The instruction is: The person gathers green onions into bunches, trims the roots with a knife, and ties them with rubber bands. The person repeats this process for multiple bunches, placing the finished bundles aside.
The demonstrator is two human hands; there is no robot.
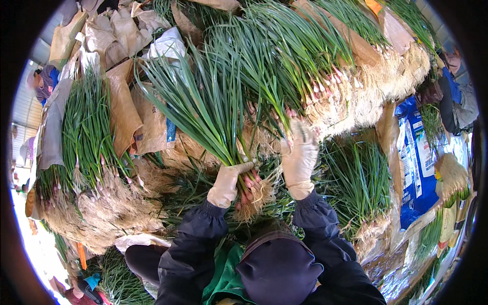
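My left hand (227,183), in a pale glove, is closed around a bunch of green allium plants (217,122) just above their pinkish bulbs; the bulbs and tan roots (249,198) hang below the fist. To its right is my right hand (300,160), gloved too, its fingertips blurred at the base of another green stalk (280,108) with a pale bulb end. Whether the fingers grip that stalk is not plain. Just beyond lies a long heap of the same plants (324,72), leaves away from me and roots towards me.
More rooted plants lie in a bundle (87,122) at the left and another (358,183) at the right. Brown woven sacks (124,106) stand at the upper left, a blue printed sack (415,160) at the right. Other people show at both rims.
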